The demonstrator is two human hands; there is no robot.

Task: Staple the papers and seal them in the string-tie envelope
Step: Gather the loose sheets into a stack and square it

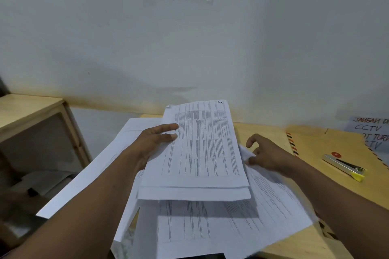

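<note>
Item one: a thin sheaf of white printed papers with ruled tables [202,149], lifted off the desk and tilted, gripped along its left edge by our left hand [155,141], thumb on top and fingers beneath. Item two: loose white printed sheets [221,223], spread untidily on the pale wooden desk [261,132] under the raised sheaf. Our right hand [267,153] rests on these sheets, fingers curled, fingertips pinching a sheet corner. Item three: a tan string-tie envelope with red-and-black striped border [315,149], flat on the desk well to the right. Item four: a silver stapler with yellow tip [345,167], lying on that envelope beside its red closure disc [336,155].
</note>
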